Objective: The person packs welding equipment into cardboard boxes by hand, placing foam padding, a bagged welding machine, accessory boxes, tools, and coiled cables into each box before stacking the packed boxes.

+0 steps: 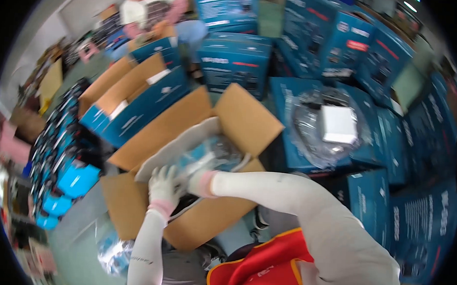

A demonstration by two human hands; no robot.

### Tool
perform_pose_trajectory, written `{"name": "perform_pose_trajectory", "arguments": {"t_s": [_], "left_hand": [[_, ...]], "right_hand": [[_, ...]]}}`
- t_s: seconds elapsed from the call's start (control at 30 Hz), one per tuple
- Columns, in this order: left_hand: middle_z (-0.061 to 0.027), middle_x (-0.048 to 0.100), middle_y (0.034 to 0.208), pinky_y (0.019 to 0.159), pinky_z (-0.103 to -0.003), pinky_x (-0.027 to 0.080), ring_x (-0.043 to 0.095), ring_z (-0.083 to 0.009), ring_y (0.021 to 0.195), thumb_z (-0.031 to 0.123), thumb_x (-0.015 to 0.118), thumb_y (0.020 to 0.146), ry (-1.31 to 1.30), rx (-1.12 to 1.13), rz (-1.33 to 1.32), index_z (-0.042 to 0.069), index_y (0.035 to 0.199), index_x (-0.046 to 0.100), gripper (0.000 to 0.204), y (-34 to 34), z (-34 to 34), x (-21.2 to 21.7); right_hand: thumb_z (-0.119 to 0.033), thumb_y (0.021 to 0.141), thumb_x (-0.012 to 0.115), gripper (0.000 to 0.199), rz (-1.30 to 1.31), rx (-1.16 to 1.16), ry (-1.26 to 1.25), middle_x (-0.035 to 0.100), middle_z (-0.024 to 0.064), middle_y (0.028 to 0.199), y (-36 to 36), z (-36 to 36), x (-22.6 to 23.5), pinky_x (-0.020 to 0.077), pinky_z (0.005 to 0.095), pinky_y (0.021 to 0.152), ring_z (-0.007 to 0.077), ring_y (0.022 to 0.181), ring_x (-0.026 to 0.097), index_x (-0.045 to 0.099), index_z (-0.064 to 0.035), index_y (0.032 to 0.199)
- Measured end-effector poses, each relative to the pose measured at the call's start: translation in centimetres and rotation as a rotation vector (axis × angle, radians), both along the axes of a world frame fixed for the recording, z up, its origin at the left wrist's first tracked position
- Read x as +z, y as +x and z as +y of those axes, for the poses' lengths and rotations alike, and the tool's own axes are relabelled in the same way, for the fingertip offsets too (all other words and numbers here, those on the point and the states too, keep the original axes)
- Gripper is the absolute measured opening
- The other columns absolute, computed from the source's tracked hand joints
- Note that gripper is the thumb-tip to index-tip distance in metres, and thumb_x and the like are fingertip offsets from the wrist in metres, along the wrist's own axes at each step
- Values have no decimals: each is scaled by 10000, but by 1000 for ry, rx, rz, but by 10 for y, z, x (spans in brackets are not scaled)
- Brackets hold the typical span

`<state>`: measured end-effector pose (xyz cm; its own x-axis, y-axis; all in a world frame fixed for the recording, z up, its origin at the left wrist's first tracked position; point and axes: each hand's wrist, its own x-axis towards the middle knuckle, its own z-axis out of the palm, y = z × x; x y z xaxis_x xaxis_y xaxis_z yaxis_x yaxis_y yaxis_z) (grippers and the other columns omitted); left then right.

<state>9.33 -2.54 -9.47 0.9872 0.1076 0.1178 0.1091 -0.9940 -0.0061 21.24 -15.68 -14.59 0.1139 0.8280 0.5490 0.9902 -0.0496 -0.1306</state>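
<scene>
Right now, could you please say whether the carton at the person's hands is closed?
No, the carton has its flaps open, the left hand and right hand at its opening.

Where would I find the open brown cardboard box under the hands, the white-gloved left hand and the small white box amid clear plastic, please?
Open brown cardboard box [247, 119]: head view, far right flap.
White-gloved left hand [163, 186]: head view, back of the hand.
Small white box [338, 122]: head view, top face.
</scene>
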Motion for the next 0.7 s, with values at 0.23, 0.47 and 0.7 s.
{"name": "perform_pose_trajectory", "arguments": {"t_s": [0.23,0.47,0.7], "left_hand": [[-179,470,1381,946,-487,474,536,-394,1180,178,618,868,-136,203,398,180,1407,396,583,-2,25,-19],[-200,610,1111,778,-539,512,640,-435,932,186,591,893,-178,367,218,103,1161,496,296,-12,13,-21],[-207,645,1036,799,-520,506,641,-420,927,246,564,914,-147,196,295,88,1127,541,266,-23,12,-13]], "right_hand": [[-180,745,692,140,-118,188,-707,714,60,821,-14,-35,111,541,410,682,273,810,699,723,-89,848],[-187,810,630,152,166,-77,87,669,81,923,1,-144,203,503,395,827,268,954,638,673,-102,928],[-372,829,683,664,207,-1234,126,536,198,1251,115,-361,182,385,401,1066,360,1239,482,468,-40,1362]]}}
